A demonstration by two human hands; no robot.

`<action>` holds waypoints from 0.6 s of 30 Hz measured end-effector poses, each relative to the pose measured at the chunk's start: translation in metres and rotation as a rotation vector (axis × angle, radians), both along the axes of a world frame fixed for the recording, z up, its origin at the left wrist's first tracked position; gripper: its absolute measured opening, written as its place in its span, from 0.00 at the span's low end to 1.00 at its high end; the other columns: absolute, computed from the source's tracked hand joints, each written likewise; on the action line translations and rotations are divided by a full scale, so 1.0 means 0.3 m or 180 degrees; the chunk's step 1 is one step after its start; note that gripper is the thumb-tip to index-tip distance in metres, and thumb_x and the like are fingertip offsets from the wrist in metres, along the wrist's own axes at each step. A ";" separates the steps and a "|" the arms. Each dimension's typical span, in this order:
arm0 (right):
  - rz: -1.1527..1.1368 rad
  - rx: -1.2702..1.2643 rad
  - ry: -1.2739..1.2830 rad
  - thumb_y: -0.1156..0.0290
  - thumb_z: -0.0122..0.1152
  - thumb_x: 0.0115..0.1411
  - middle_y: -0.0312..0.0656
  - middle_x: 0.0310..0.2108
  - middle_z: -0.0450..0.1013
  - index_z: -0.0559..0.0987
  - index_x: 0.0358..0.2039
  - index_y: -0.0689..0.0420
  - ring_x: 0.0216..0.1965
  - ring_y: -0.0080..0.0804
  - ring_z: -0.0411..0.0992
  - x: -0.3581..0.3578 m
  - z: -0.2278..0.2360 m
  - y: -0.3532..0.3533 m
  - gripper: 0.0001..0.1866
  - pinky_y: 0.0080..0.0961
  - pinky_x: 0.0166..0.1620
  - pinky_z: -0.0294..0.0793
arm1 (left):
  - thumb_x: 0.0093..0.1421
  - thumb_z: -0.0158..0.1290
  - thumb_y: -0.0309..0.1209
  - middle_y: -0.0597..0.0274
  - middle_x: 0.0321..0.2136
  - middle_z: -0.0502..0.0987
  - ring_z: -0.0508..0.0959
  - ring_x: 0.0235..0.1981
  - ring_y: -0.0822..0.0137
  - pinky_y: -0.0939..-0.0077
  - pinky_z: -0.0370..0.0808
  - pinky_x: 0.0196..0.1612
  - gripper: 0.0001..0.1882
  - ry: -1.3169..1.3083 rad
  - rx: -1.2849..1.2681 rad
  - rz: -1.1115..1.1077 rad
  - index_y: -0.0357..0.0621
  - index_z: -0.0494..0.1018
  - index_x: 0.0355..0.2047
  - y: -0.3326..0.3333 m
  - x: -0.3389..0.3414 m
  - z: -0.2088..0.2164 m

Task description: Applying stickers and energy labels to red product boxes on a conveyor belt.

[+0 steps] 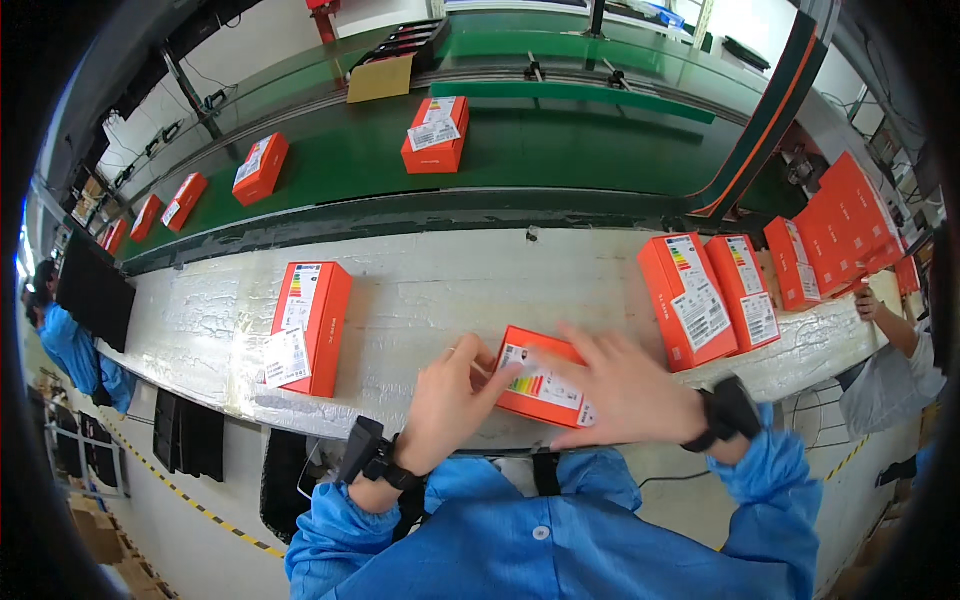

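Note:
An orange box [545,405] with a white printed label and coloured energy bars lies on the worktable right in front of me, slightly turned. My left hand [448,400] is at its left end, fingers loosely curled and thumb stretched over the label's edge; nothing shows between them. Over the box's right half spreads my right hand [635,390], somewhat smeared by motion, its fingers extended and hiding part of the label. Whether the right palm presses on the box is hidden. Another orange box [328,330] rests further left, a white sticker [287,357] jutting past its edge.
Orange boxes [688,300] stand grouped at the right, beside a large orange sheet or carton [848,225]. Beyond the silvery worktable [430,270], a green conveyor [560,150] carries several more boxes. Another person's hand [870,303] reaches in at far right; a blue-clad person [68,345] is at far left.

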State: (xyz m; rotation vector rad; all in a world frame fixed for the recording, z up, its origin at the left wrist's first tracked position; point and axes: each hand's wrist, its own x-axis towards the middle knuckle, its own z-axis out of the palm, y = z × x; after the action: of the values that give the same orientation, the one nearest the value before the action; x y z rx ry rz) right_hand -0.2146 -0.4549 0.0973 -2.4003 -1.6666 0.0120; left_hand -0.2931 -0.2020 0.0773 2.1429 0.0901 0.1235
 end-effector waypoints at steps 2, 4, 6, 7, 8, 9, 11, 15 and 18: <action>0.0117 -0.0171 0.0575 0.50 0.70 0.53 0.61 0.56 0.63 0.59 0.72 0.51 0.53 0.60 0.68 0.012 0.020 0.058 0.50 0.48 0.59 0.68 | 0.64 0.61 0.36 0.50 0.33 0.79 0.81 0.32 0.58 0.66 0.77 0.34 0.14 -0.0388 -0.0040 0.0195 0.38 0.72 0.37 0.016 0.014 0.034; 0.0479 -0.0376 0.0292 0.52 0.70 0.51 0.58 0.53 0.64 0.58 0.72 0.49 0.51 0.58 0.69 0.066 0.075 0.114 0.50 0.47 0.57 0.69 | 0.65 0.59 0.35 0.49 0.37 0.79 0.81 0.35 0.56 0.66 0.78 0.37 0.13 -0.0834 -0.0187 0.0369 0.38 0.72 0.41 0.060 0.084 0.066; 0.0447 -0.0338 0.0362 0.54 0.72 0.47 0.57 0.53 0.65 0.59 0.72 0.47 0.51 0.55 0.69 0.161 0.158 0.104 0.52 0.46 0.54 0.71 | 0.65 0.58 0.34 0.50 0.38 0.79 0.81 0.37 0.56 0.66 0.77 0.39 0.14 -0.1321 -0.0398 0.0507 0.38 0.73 0.46 0.120 0.192 0.087; 0.0350 -0.0224 0.0498 0.55 0.72 0.46 0.57 0.54 0.65 0.59 0.71 0.47 0.53 0.55 0.68 0.242 0.193 0.092 0.52 0.46 0.55 0.70 | 0.65 0.58 0.35 0.51 0.40 0.79 0.80 0.38 0.57 0.65 0.77 0.41 0.16 -0.1361 -0.0493 0.0476 0.39 0.72 0.47 0.156 0.292 0.093; 0.0214 -0.0311 0.0467 0.57 0.72 0.46 0.56 0.53 0.65 0.60 0.71 0.47 0.53 0.54 0.68 0.351 0.221 0.077 0.51 0.45 0.55 0.70 | 0.65 0.58 0.37 0.52 0.42 0.78 0.79 0.39 0.57 0.64 0.76 0.43 0.17 -0.1410 -0.0569 0.0475 0.39 0.72 0.49 0.186 0.400 0.091; 0.0312 -0.0077 0.0318 0.58 0.72 0.45 0.54 0.52 0.66 0.61 0.71 0.46 0.52 0.53 0.68 0.478 0.259 0.064 0.51 0.43 0.54 0.70 | 0.63 0.59 0.40 0.50 0.46 0.77 0.79 0.42 0.55 0.62 0.76 0.46 0.21 -0.1339 -0.0346 0.0750 0.40 0.72 0.50 0.209 0.515 0.088; 0.0161 0.0291 -0.0172 0.57 0.73 0.42 0.50 0.51 0.68 0.65 0.69 0.45 0.50 0.53 0.70 0.706 0.286 0.062 0.50 0.43 0.55 0.72 | 0.58 0.62 0.49 0.46 0.53 0.73 0.78 0.49 0.51 0.60 0.75 0.52 0.31 -0.1113 0.0481 0.1437 0.42 0.71 0.55 0.229 0.704 0.050; -0.1304 0.0326 -0.1184 0.67 0.69 0.48 0.47 0.54 0.68 0.73 0.61 0.49 0.56 0.51 0.69 0.939 0.272 0.061 0.36 0.44 0.57 0.69 | 0.47 0.67 0.62 0.44 0.67 0.58 0.63 0.65 0.42 0.42 0.67 0.61 0.50 -0.0626 0.1641 0.1936 0.53 0.64 0.65 0.217 0.980 -0.045; -0.0851 0.0533 -0.0581 0.68 0.68 0.50 0.47 0.51 0.70 0.77 0.54 0.54 0.55 0.50 0.69 0.815 0.220 0.026 0.28 0.44 0.58 0.68 | 0.45 0.69 0.59 0.43 0.66 0.57 0.66 0.63 0.40 0.45 0.69 0.60 0.50 -0.0615 0.1824 0.1938 0.57 0.64 0.65 0.230 1.075 -0.108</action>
State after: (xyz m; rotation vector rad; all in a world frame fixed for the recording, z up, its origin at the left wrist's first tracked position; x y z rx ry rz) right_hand 0.0298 -0.4471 0.1632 -2.5342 -1.3382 -0.3841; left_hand 0.0293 -0.1330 0.0448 2.5859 0.6610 0.7892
